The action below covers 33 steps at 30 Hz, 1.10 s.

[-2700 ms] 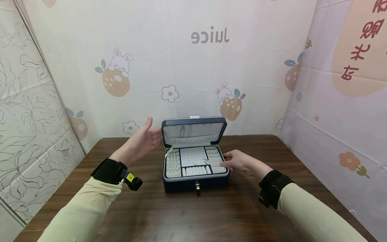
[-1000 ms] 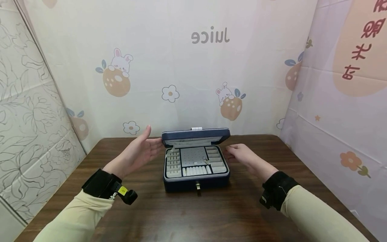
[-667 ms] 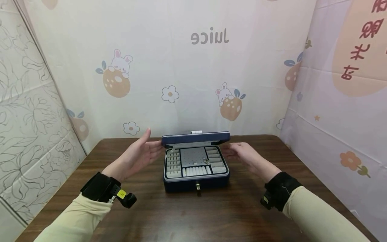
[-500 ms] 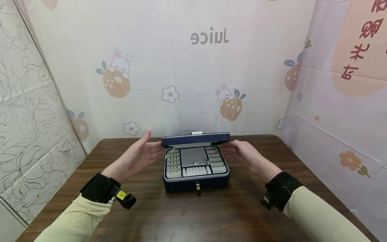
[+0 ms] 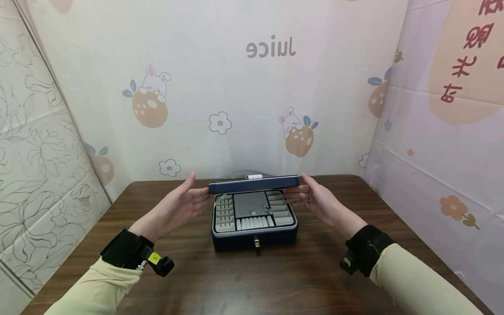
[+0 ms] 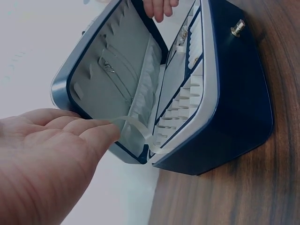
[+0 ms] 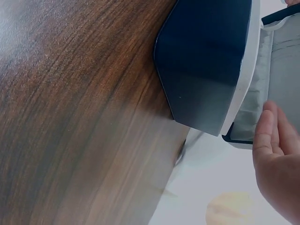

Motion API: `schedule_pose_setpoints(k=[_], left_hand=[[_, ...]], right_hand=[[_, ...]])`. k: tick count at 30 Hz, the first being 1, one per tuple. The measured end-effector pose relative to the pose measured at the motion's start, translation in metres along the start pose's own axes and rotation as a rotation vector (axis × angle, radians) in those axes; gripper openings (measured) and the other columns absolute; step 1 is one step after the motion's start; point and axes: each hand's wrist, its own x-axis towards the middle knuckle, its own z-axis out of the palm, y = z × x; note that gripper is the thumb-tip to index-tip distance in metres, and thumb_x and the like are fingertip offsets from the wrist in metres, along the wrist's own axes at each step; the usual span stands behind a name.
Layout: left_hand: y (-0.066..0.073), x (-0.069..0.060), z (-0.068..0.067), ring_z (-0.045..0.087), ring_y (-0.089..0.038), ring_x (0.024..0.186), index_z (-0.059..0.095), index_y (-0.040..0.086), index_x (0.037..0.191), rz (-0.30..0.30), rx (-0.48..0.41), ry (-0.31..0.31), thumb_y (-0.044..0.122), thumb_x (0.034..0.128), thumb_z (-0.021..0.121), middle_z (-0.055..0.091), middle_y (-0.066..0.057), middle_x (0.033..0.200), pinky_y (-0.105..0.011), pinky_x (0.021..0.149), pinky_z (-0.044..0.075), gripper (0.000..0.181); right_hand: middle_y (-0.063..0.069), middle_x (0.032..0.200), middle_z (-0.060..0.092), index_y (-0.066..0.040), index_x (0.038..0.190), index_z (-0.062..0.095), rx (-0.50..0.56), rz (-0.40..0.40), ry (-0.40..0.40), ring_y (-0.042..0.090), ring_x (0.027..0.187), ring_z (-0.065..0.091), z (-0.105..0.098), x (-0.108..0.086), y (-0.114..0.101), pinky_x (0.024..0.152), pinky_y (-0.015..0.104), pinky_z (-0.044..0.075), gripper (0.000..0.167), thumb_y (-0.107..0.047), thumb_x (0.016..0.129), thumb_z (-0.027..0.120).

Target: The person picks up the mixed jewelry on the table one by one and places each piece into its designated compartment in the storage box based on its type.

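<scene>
A navy jewelry box (image 5: 232,243) stands on the table, its lid (image 5: 253,184) tilted forward, part-way down over the tray. My left hand (image 5: 177,209) is at the lid's left end, fingers straight with the tips at its edge and thumb raised. At the right end, my right hand (image 5: 320,203) has straight fingers beneath the lid and the thumb up by its corner. Inside, white ring rolls (image 5: 255,223) and small jewelry pieces (image 5: 268,210) show. In the left wrist view, a necklace (image 6: 110,69) hangs in the lid's lining, and a pale ribbon (image 6: 136,123) links lid and base.
A gold clasp (image 5: 257,243) sits on the box front. The dark wooden table (image 5: 244,284) surrounds the box. Behind it hangs a printed curtain (image 5: 189,87), close to the table's back edge; another patterned sheet (image 5: 433,175) borders the right side.
The lid has swung forward and down from nearly upright. My right hand has moved up from the tray's right side to the lid's right end; the left has lowered slightly with the lid.
</scene>
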Motion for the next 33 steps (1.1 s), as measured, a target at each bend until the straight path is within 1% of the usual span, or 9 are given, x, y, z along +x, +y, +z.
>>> schedule_pose_setpoints(k=[2,4,9,13,19,24,28,33], left_hand=[[-0.001,-0.001,0.000,0.008,-0.035,0.156,0.006,-0.009,0.159,-0.003,-0.002,0.003,0.069,0.1029,0.014,0.006,-0.024,0.168,-0.048,0.124,0.008,0.096],[-0.002,-0.001,0.000,0.007,-0.035,0.156,0.006,-0.009,0.159,-0.010,-0.009,0.002,0.069,0.1032,0.014,0.006,-0.024,0.168,-0.048,0.124,0.008,0.096],[-0.004,-0.003,0.000,0.006,-0.037,0.156,0.006,-0.009,0.159,-0.021,-0.030,-0.003,0.070,0.1026,0.017,0.006,-0.023,0.168,-0.049,0.124,0.006,0.098],[-0.004,-0.004,0.001,0.008,-0.037,0.156,0.009,-0.010,0.159,-0.030,-0.018,0.001,0.071,0.1022,0.018,0.009,-0.023,0.168,-0.050,0.124,0.008,0.098],[-0.005,-0.007,0.003,0.007,-0.037,0.156,0.009,-0.010,0.158,-0.050,-0.010,0.000,0.071,0.1022,0.018,0.011,-0.023,0.168,-0.049,0.124,0.009,0.099],[-0.007,-0.010,0.003,0.010,-0.036,0.156,0.010,-0.010,0.159,-0.076,-0.010,0.008,0.072,0.1018,0.020,0.013,-0.022,0.168,-0.049,0.124,0.010,0.100],[-0.009,-0.011,0.002,0.013,-0.035,0.155,0.012,-0.010,0.158,-0.081,-0.008,-0.001,0.071,0.1023,0.020,0.016,-0.022,0.167,-0.049,0.124,0.011,0.098],[-0.012,-0.012,0.002,0.015,-0.035,0.155,0.015,-0.009,0.158,-0.088,0.010,-0.012,0.071,0.1024,0.019,0.020,-0.022,0.167,-0.049,0.124,0.012,0.097]], right_hand=[[0.027,0.145,0.053,0.007,0.147,0.047,-0.033,0.023,0.001,0.040,0.135,0.053,0.000,-0.001,-0.001,0.117,0.056,0.031,0.087,-0.065,0.105,0.021],[0.026,0.143,0.055,0.006,0.145,0.050,-0.055,0.046,0.013,0.038,0.132,0.056,-0.001,-0.001,-0.001,0.116,0.056,0.033,0.088,-0.068,0.104,0.024],[0.025,0.136,0.062,0.006,0.140,0.055,-0.120,0.079,0.024,0.035,0.123,0.064,-0.002,-0.002,-0.003,0.110,0.053,0.042,0.084,-0.065,0.105,0.028],[0.024,0.129,0.067,0.008,0.138,0.057,-0.179,0.107,0.032,0.032,0.118,0.067,-0.002,-0.004,-0.005,0.103,0.045,0.049,0.086,-0.066,0.103,0.031],[0.022,0.119,0.072,0.010,0.131,0.059,-0.220,0.127,0.020,0.031,0.112,0.070,-0.004,-0.006,-0.007,0.095,0.041,0.053,0.084,-0.065,0.103,0.035],[0.018,0.102,0.076,0.009,0.118,0.066,-0.255,0.129,0.028,0.027,0.097,0.073,-0.004,-0.007,-0.007,0.087,0.038,0.053,0.076,-0.059,0.106,0.035],[0.014,0.087,0.073,0.005,0.104,0.069,-0.278,0.130,0.024,0.027,0.084,0.071,-0.003,-0.008,-0.006,0.083,0.040,0.052,0.066,-0.050,0.109,0.033],[0.010,0.073,0.069,-0.002,0.090,0.068,-0.343,0.121,0.004,0.025,0.073,0.068,-0.002,-0.010,-0.006,0.073,0.034,0.049,0.060,-0.044,0.110,0.030]])
